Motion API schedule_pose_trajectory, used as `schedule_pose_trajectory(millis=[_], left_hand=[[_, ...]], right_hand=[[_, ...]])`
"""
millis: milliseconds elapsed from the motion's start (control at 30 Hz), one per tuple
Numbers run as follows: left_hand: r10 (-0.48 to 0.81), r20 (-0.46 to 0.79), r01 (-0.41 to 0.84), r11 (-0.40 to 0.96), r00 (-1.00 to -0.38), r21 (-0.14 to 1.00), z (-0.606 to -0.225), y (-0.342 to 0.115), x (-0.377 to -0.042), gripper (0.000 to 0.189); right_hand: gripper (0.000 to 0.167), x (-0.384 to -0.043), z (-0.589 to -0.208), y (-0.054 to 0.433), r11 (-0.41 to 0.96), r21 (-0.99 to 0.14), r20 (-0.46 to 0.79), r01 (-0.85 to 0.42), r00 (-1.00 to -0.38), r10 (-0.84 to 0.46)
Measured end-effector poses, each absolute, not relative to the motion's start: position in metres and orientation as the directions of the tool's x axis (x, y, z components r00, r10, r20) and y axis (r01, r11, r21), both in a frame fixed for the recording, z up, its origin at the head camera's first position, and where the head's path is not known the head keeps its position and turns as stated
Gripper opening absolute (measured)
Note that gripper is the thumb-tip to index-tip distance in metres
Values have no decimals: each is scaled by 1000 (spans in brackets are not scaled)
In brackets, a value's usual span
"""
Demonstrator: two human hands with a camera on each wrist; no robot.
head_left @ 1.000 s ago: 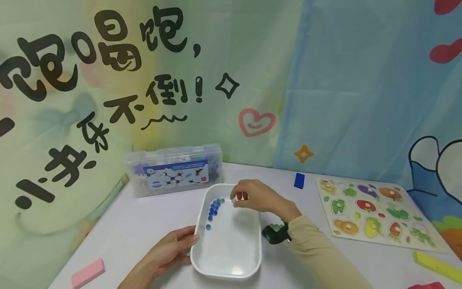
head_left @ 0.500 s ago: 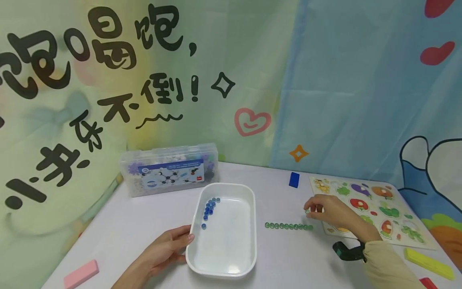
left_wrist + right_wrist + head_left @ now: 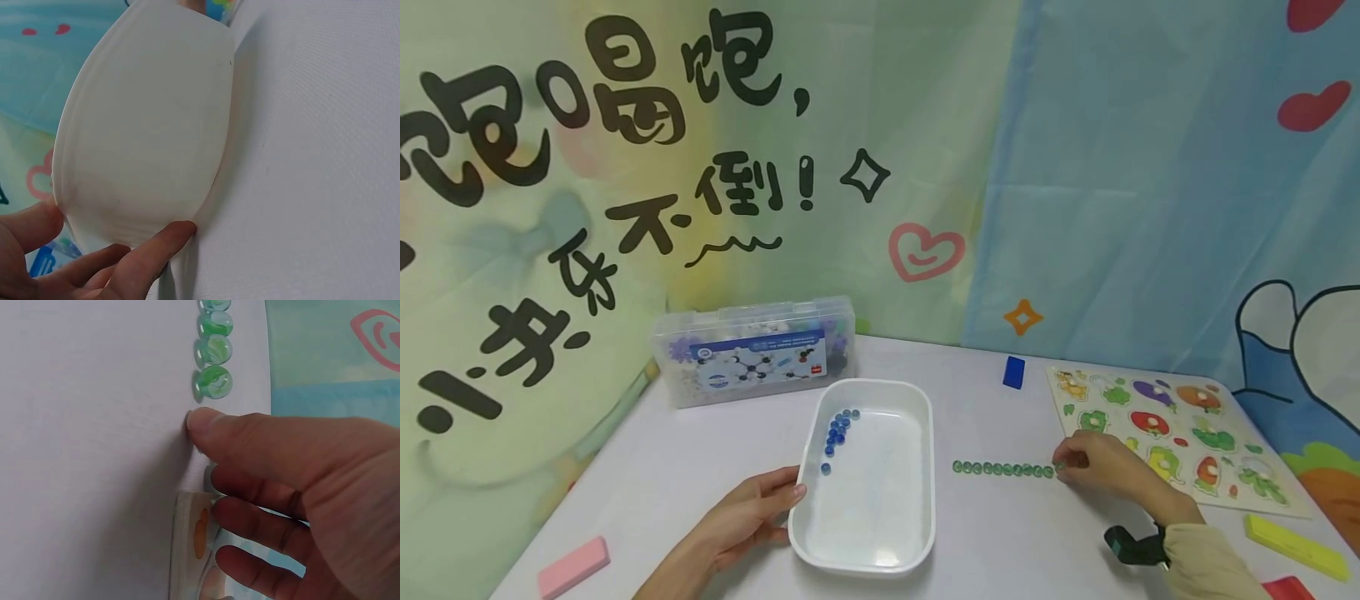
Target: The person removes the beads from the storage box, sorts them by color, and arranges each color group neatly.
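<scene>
My left hand grips the left side of a white tray, thumb at the rim and fingers underneath; the left wrist view shows the tray's pale underside tilted up off the table. Several blue marbles lie inside the tray, along its upper left. To the right of the tray, green marbles form a straight row on the table. At the row's right end, my right hand pinches one green marble between thumb and fingertips, low over the table. From the right wrist, the thumb hides that marble.
A vegetable puzzle board lies just behind the right hand. A clear lidded box of small parts stands behind the tray. Blocks lie about: blue, pink, yellow and red. A printed cloth hangs at the back.
My right hand has gone from inside the tray to the right with a green marble, then down to the row's right end. My left hand keeps its hold on the tray.
</scene>
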State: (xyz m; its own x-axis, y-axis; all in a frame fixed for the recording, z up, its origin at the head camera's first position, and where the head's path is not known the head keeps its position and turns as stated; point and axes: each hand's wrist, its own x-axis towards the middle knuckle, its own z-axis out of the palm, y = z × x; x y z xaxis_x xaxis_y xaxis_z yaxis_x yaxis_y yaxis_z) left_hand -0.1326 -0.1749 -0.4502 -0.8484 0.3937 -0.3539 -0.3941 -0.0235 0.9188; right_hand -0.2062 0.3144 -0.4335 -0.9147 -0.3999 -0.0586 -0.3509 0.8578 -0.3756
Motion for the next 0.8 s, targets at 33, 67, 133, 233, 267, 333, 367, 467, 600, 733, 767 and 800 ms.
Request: schedule_pose_trajectory(millis=[33,67,133,233,267,333,367,467,600,733,767,800], left_hand=[[394,-354,-394,-23,-848,919,-450,-175,-133,74],[394,-354,-394,-23,-848,919,-450,-175,-132,74],[396,-353,-393,-23,-848,919,-450,-175,-132,73],[393,-356,-394,-19,-848,919,-449,-174,-132,73],[392,-356,-394,-19,-848,919,-449,-174,-132,73],[389,-358,-395,-16,-849,919,-449,-174,-132,73],[387,-360,-396,-15,-849,918,-449,-174,-132,73],[382,-362,-396,-11,-850,918,-449,-174,-132,73],[378,-363,-396,-9,-852,918,-449,-174,-132,73],[382,-366,-399,-9,-849,917,-449,-174,-133,73],[383,-367,-401,-10,-848,916,-449,-173,-133,72],[384,-368,-402,-9,-847,916,-449,-173,-133,73]], right_hand=[[13,-206,-434,315,857,-377,-61,-351,-914,-401],[13,-205,-434,315,858,-377,-61,-350,-914,-400],[13,-204,-435,314,860,-374,-61,-348,-916,-397],[14,-203,-436,314,858,-372,-56,-354,-914,-401],[14,-203,-437,314,858,-369,-54,-357,-913,-403],[14,-202,-437,314,861,-371,-57,-347,-917,-394],[14,-202,-438,314,859,-371,-55,-353,-915,-400],[15,-202,-438,313,863,-370,-56,-345,-918,-392],[15,-201,-439,312,869,-369,-63,-330,-924,-378],[18,-201,-436,312,875,-379,-90,-302,-929,-360],[19,-202,-435,312,873,-383,-92,-302,-928,-361],[19,-202,-433,312,873,-387,-91,-298,-929,-358]])
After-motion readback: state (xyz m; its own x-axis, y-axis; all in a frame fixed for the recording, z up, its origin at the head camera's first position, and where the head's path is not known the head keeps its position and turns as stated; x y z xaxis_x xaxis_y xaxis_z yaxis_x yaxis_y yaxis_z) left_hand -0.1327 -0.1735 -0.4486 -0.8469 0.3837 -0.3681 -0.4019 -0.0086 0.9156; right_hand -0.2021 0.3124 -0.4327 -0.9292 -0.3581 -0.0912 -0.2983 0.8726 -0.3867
